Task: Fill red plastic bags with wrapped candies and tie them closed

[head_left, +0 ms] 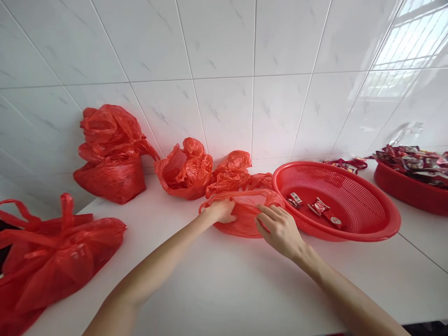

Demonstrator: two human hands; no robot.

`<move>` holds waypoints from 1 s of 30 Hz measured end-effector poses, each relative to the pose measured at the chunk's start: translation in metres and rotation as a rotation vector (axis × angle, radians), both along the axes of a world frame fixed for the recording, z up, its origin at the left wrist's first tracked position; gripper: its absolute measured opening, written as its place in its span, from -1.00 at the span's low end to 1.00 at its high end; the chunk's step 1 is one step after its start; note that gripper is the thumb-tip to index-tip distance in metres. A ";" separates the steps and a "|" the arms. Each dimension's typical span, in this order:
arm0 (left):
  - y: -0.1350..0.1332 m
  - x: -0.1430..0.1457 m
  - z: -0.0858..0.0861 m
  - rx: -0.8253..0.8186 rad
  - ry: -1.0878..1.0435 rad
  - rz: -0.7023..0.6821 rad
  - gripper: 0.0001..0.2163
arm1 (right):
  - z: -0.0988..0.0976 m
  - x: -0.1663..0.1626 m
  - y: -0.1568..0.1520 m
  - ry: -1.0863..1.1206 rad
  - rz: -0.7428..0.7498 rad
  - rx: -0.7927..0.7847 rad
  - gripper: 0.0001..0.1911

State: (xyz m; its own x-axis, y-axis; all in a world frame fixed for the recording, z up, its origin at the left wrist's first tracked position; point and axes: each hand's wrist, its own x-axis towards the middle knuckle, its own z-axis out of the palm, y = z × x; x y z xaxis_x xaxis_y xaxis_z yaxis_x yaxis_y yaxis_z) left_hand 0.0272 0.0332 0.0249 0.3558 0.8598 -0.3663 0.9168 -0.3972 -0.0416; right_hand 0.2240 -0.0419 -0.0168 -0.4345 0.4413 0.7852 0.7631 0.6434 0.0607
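Observation:
A red plastic bag lies on the white counter in front of me. My left hand pinches its left rim with closed fingers. My right hand grips the bag's right side, fingers curled on the plastic. Just right of the bag sits a red mesh basket holding three small wrapped candies.
Filled red plastic bags stand along the tiled wall: a large one, a middle one and a smaller one. More red bags lie at the left edge. A red basin of wrapped candies is at the far right.

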 end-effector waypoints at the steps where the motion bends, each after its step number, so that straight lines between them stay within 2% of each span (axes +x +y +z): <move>1: 0.002 0.000 0.000 -0.003 -0.009 0.006 -0.58 | 0.003 0.000 -0.002 0.036 -0.006 0.052 -0.75; 5: 0.007 0.003 -0.005 -0.005 -0.044 0.021 -0.44 | 0.008 -0.009 -0.016 0.172 -0.049 0.191 -0.88; 8: 0.008 0.009 -0.010 0.001 -0.069 0.004 -0.41 | 0.000 -0.021 -0.019 0.130 0.137 0.096 -0.89; 10: 0.009 0.013 -0.012 -0.005 -0.080 -0.022 -0.39 | -0.008 -0.027 -0.012 0.028 0.208 -0.087 -0.82; 11: 0.009 0.015 -0.012 -0.009 -0.084 -0.034 -0.37 | -0.012 -0.029 -0.007 -0.018 0.169 -0.201 -0.77; 16: 0.013 0.004 -0.003 -0.045 -0.063 -0.065 -0.15 | -0.022 -0.017 0.024 -0.058 -0.383 -0.813 -0.50; 19: 0.013 -0.008 0.009 -0.130 -0.009 -0.075 -0.29 | -0.021 -0.008 0.031 -0.043 -0.446 -1.024 -0.45; 22: 0.007 -0.015 0.022 -0.185 0.029 -0.080 -0.51 | -0.018 -0.005 0.030 -0.036 -0.430 -1.068 -0.51; 25: -0.009 -0.014 0.031 -0.167 -0.008 -0.130 -0.65 | -0.014 -0.006 0.026 -0.037 -0.438 -1.030 -0.42; 28: -0.028 -0.010 0.030 -0.013 -0.229 -0.234 -0.66 | -0.013 -0.008 0.020 -0.061 -0.454 -1.011 -0.43; 30: -0.037 -0.007 0.021 0.188 -0.336 -0.214 -0.66 | -0.014 -0.009 0.017 -0.086 -0.471 -0.999 -0.45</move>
